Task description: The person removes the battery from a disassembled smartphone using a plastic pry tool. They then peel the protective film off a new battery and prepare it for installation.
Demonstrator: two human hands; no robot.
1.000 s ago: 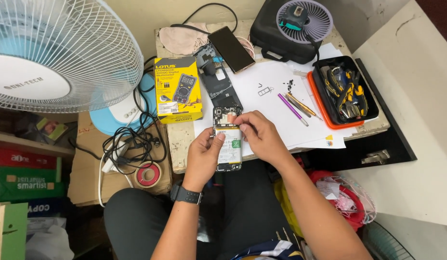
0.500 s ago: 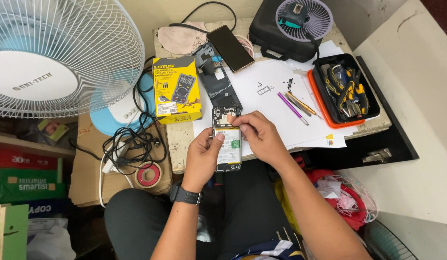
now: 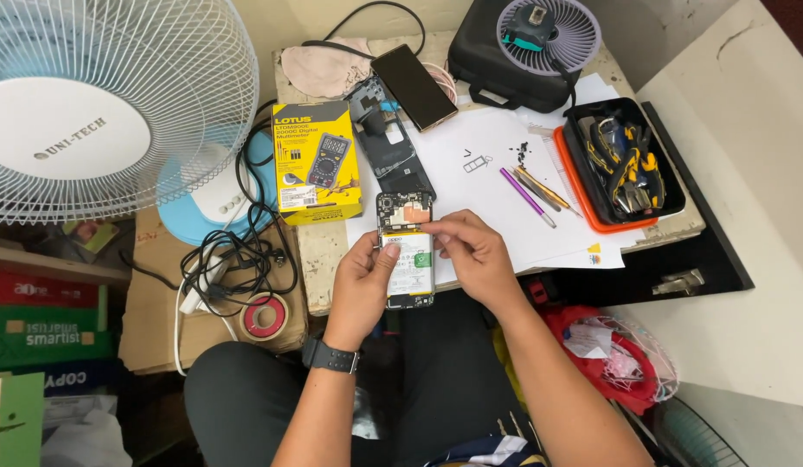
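Left hand (image 3: 364,281) has its grip wrapped around the left edge of an opened phone (image 3: 407,251), back cover off, so the white battery and the board up top are showing. Right hand (image 3: 472,252) is pinching something at the phone's right side, about level with the top of the battery; fingertips closed tight, but what's between them is too small to make out. The phone sits just over the front edge of the counter (image 3: 319,246), above the person's lap.

Only the head view here, so the rest is from the same shot. Just past the phone lies a black phone frame (image 3: 386,147) and a dark phone (image 3: 414,74) (screen side, looks like). A yellow multimeter box (image 3: 317,161) sits left of them. White paper sheets (image 3: 488,186) carry a purple tool (image 3: 528,197), tweezers (image 3: 540,186) and tiny screws. An orange-rimmed tray (image 3: 622,164) of pliers is at the right, a small fan (image 3: 547,30) behind it. Left hand's wrist wears a black watch (image 3: 330,355).
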